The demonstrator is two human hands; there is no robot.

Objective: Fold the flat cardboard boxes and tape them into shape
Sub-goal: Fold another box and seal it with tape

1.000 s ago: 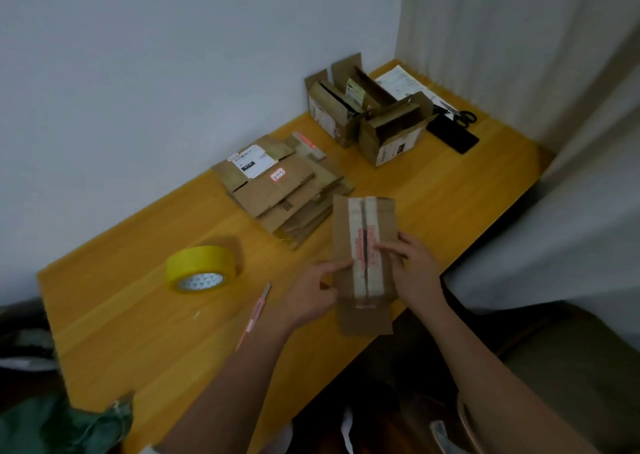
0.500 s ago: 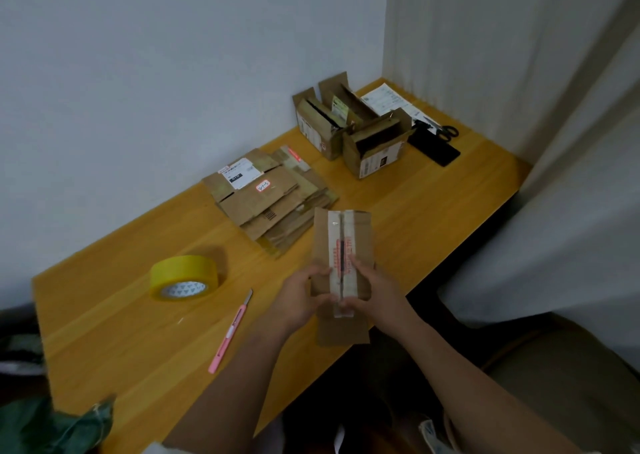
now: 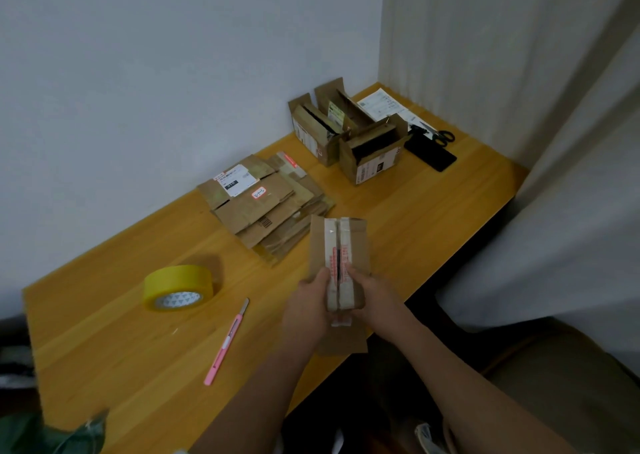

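I hold a small brown cardboard box (image 3: 337,242) over the table's front edge, its two top flaps meeting at a centre seam lined with old whitish tape and red print. My left hand (image 3: 306,306) grips its near left side, thumb by the seam. My right hand (image 3: 375,297) grips the near right side, thumb also at the seam. A pile of flat cardboard boxes (image 3: 266,204) lies behind it. A yellow tape roll (image 3: 178,287) lies flat to the left. Three folded open boxes (image 3: 349,131) stand at the back.
A pink utility knife (image 3: 227,342) lies on the orange wooden table (image 3: 104,332) between the tape and my left arm. Black scissors (image 3: 436,134), a black phone (image 3: 431,153) and a printed sheet (image 3: 381,105) sit at the far right corner. A curtain (image 3: 554,176) hangs along the right.
Both hands slid toward the near end of the box and closed in on the seam, pressing the flaps together. The view shifted slightly; the box stays in my grip.
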